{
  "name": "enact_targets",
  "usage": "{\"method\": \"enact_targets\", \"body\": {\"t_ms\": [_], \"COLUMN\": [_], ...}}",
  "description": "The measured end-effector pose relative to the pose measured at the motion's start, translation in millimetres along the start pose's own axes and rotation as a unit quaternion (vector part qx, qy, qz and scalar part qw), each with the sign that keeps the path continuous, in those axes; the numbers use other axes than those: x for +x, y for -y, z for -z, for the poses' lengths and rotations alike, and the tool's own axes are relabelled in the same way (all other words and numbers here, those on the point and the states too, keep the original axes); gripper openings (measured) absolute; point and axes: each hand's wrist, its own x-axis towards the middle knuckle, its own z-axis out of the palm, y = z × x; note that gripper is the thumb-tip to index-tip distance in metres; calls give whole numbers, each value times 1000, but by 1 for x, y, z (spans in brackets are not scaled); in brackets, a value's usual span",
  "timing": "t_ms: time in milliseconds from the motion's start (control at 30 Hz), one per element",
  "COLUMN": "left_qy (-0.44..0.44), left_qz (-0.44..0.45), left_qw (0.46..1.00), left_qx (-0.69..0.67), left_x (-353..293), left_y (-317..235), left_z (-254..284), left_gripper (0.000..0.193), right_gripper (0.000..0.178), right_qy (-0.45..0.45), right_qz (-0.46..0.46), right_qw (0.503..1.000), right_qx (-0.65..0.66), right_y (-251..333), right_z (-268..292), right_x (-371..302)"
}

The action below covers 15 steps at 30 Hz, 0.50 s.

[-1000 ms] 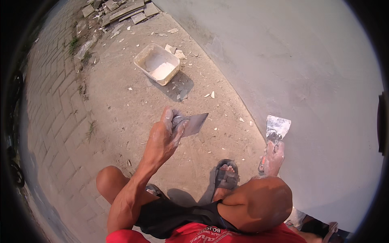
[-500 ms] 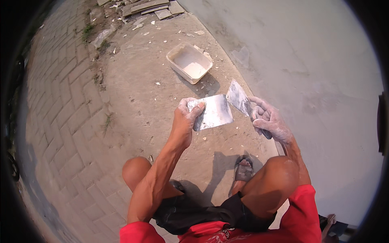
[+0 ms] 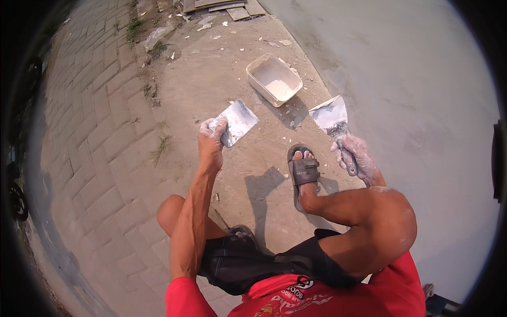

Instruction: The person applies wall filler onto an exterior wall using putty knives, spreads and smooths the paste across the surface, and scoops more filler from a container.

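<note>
My left hand (image 3: 213, 138) grips a flat metal scraper blade (image 3: 241, 121) by its near left edge, thumb on top. White compound and grey smears coat the blade. In my right hand (image 3: 359, 155) is a putty knife (image 3: 331, 113), its dark, speckled handle wrapped by powdery fingers and its wide blade pointing up and away. The two blades are apart. Beyond and between them stands a pale plastic tub (image 3: 274, 79), its inside coated with whitish compound.
A smooth grey wall (image 3: 422, 105) runs along the right. Brick paving (image 3: 105, 158) covers the left. Broken boards (image 3: 227, 6) and white flakes lie at the far end. My sandalled foot (image 3: 305, 171) is on the concrete strip. Another person's hand (image 3: 428, 290) shows at lower right.
My hands have parted: the left blade went left, and the putty knife swung right with its blade turned upward. My right foot stepped forward. The view has shifted, putting the tub further right.
</note>
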Motion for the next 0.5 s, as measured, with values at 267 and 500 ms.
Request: {"method": "enact_targets", "body": {"t_ms": [267, 500], "left_qy": [-28, 3], "left_qz": [-63, -281], "left_qw": [992, 844], "left_qx": [106, 457], "left_x": [3, 79], "left_y": [-19, -42], "left_z": [29, -100], "left_gripper": [27, 24], "right_gripper": [18, 26], "right_qy": [-61, -233], "right_qz": [60, 148], "right_qw": [994, 949], "right_qx": [63, -154], "right_y": [-43, -41], "right_z": [1, 22], "right_x": [85, 192]}}
